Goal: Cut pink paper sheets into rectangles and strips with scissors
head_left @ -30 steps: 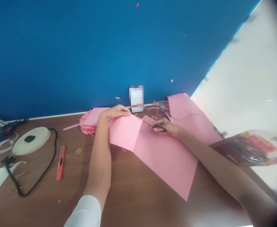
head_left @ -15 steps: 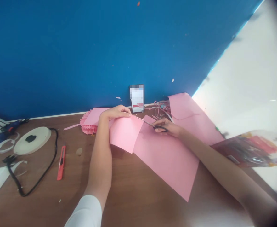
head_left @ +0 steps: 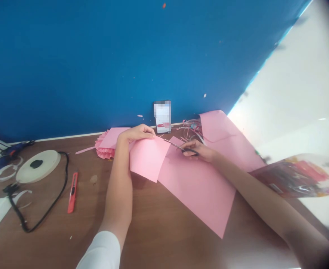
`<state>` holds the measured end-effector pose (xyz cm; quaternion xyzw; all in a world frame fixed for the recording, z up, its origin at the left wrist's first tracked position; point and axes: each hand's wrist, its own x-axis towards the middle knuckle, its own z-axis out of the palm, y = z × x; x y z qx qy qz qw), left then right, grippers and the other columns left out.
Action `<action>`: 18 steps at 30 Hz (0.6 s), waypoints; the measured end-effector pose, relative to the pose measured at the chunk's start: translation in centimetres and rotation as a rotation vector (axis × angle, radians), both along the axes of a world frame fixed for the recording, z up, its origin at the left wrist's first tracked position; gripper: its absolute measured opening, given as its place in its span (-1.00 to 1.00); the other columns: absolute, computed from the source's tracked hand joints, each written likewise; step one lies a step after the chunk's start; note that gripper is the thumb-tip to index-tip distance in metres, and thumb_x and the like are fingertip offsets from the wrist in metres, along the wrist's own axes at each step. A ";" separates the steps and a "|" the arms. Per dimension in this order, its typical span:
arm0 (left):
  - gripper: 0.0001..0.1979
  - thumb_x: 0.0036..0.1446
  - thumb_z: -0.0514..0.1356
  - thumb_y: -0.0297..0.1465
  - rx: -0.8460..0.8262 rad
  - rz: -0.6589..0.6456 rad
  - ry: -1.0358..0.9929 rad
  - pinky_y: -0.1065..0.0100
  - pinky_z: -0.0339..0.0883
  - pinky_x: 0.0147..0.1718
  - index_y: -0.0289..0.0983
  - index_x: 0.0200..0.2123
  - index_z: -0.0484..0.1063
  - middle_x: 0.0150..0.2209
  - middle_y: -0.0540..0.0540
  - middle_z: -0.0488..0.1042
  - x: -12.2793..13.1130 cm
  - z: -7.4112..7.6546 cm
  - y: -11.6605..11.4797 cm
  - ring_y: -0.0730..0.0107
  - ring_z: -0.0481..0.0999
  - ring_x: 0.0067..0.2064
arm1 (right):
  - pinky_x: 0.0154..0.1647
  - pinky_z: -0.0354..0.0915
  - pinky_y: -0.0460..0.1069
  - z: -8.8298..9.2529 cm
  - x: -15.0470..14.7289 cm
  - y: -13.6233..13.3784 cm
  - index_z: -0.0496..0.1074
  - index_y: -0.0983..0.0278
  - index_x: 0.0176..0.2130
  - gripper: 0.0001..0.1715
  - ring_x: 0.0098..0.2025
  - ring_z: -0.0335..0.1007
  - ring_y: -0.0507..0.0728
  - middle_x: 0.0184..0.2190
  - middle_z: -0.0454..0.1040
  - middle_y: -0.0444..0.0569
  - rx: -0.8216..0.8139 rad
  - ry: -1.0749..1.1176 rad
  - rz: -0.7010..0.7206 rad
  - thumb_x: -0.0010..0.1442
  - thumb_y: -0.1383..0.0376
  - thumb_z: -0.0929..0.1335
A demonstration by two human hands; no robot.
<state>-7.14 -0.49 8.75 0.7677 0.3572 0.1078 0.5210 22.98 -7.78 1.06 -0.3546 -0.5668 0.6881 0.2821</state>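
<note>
My left hand point(head_left: 140, 132) pinches the top edge of a small piece of pink paper point(head_left: 147, 158), which is held up a little and curves downward. In my right hand point(head_left: 196, 149) are scissors point(head_left: 191, 152) with dark handles, their blades pointing left along that paper's top edge. Beneath lies a larger pink sheet point(head_left: 200, 194), running under my right wrist. Beside my left wrist, a pleated pink paper piece point(head_left: 104, 151) rests on the table with a flat pink sheet point(head_left: 111, 137) over part of it.
A phone point(head_left: 162, 118) leans on the blue wall. Paper scraps point(head_left: 192, 127) and another pink sheet point(head_left: 223, 138) lie behind my right hand. Leftward are a red cutter knife point(head_left: 73, 192), a white disc point(head_left: 38, 168) and a black cable point(head_left: 52, 209). A plastic bag point(head_left: 296, 177) sits at right.
The scissors' blades have shifted slightly left along the top edge of the small pink paper. My left hand keeps its hold; little else differs.
</note>
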 end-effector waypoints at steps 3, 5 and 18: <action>-0.71 -0.03 0.24 -0.23 0.015 0.007 -0.006 0.41 0.22 -0.27 -0.36 -0.36 0.51 -0.36 -0.06 0.50 0.2 0.0 0.0 0.41 0.42 -0.31 | -0.70 -0.05 -0.16 0.1 0.0 -0.1 0.52 0.37 -0.14 -0.56 -0.63 0.15 -0.09 -0.60 0.33 -0.17 0.003 -0.006 -0.003 -0.07 0.28 0.49; -0.71 -0.03 0.24 -0.22 0.024 0.011 -0.005 0.40 0.22 -0.27 -0.36 -0.36 0.51 -0.37 -0.06 0.49 0.3 -0.1 0.1 0.41 0.42 -0.31 | -0.70 -0.04 -0.16 0.1 0.0 -0.1 0.51 0.38 -0.13 -0.55 -0.62 0.15 -0.09 -0.59 0.33 -0.16 0.012 -0.013 -0.002 -0.06 0.27 0.49; -0.70 -0.01 0.22 -0.21 0.016 0.018 0.018 0.39 0.21 -0.25 -0.35 -0.35 0.51 -0.35 -0.07 0.49 0.3 -0.1 0.1 0.39 0.41 -0.29 | -0.70 -0.01 -0.16 0.1 0.0 -0.1 0.50 0.38 -0.12 -0.54 -0.63 0.14 -0.10 -0.60 0.31 -0.18 0.037 -0.002 0.033 -0.04 0.25 0.48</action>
